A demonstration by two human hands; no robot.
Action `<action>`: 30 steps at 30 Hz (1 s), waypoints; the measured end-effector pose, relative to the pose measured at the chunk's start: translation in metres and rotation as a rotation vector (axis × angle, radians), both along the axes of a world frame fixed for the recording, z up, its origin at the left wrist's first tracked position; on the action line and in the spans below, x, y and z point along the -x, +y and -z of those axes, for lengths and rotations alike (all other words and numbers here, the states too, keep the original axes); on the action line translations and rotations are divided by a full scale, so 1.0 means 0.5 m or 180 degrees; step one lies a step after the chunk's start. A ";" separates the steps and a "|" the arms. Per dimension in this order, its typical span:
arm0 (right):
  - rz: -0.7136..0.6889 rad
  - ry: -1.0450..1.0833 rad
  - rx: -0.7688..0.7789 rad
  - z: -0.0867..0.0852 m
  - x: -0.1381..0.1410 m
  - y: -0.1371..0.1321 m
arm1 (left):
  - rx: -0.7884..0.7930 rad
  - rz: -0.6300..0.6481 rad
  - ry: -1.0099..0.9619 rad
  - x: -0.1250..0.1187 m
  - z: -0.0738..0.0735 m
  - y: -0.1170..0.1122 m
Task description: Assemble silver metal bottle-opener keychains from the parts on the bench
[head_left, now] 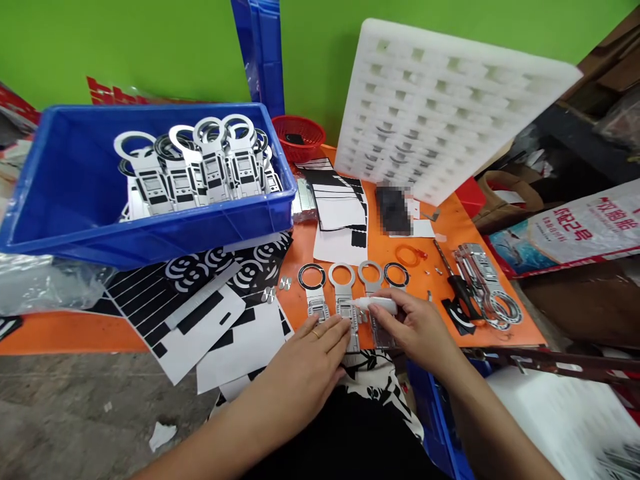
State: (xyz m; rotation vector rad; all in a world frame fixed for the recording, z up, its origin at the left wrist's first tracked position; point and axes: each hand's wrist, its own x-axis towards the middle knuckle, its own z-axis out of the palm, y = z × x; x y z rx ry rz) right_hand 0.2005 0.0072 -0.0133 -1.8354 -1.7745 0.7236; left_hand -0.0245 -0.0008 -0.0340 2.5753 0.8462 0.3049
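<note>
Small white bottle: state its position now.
In the head view, right of and below centre, the small white bottle is in the right hand's grip, its tip over the second ring-topped piece from the left in the row.

Sm. wht. bottle [383, 304] approx. horiz., tip over flat-lying silver ring-topped metal pc. [345, 309]

The left hand [316, 353] lies palm down, fingers [334, 328] extended, while the right hand [419, 327] pinches, both forearms [265, 407] angled inward.
</note>
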 end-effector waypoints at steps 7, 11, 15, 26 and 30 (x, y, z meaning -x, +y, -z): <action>-0.0310 -0.0258 -0.0056 -0.030 0.027 0.025 | -0.0037 0.0016 0.0003 0.001 0.001 -0.001; -0.0242 -0.0366 -0.0030 -0.037 0.025 0.027 | -0.0055 0.0056 0.0088 0.000 0.000 0.000; -0.0320 -0.0477 -0.0081 -0.040 0.029 0.027 | -0.0047 0.0023 0.0081 0.000 -0.001 -0.001; -0.0318 -0.0713 -0.0162 -0.043 0.043 0.030 | -0.0044 -0.0010 0.0049 0.001 -0.002 -0.004; -0.0210 -0.0425 -0.0056 -0.041 0.045 0.032 | -0.0009 -0.0039 -0.0065 0.006 -0.010 -0.007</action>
